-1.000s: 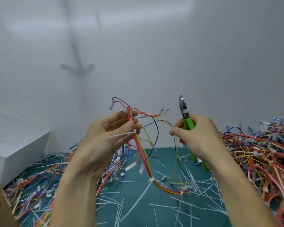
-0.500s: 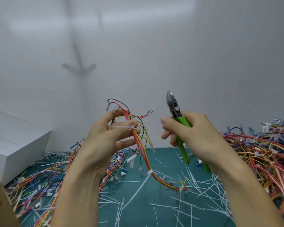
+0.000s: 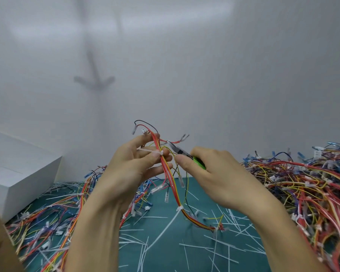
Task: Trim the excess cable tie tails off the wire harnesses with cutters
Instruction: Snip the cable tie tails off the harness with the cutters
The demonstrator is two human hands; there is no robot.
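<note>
We see one wire harness (image 3: 171, 181) held up, the left hand (image 3: 133, 169) curled round it, and its cable tie tail (image 3: 145, 150) lies across the fingers. Just to its right, the right hand (image 3: 214, 173) grips one pair of cutters (image 3: 178, 150). Two harness heaps lie on the tabletop (image 3: 165, 242), one on the left (image 3: 47, 216) and one on the right (image 3: 312, 183).

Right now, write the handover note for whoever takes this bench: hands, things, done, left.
Left hand holds one wire harness up above the green mat; the tail of its upper cable tie sticks out leftward, uncut.
Right hand grips the green-handled cutters, tip close beside that tie; jaw opening unclear.
Done: many cut tails lie on the mat.
Left: this tail, the long tail at the lower tie, then likely the harness piles at both sides.
</note>
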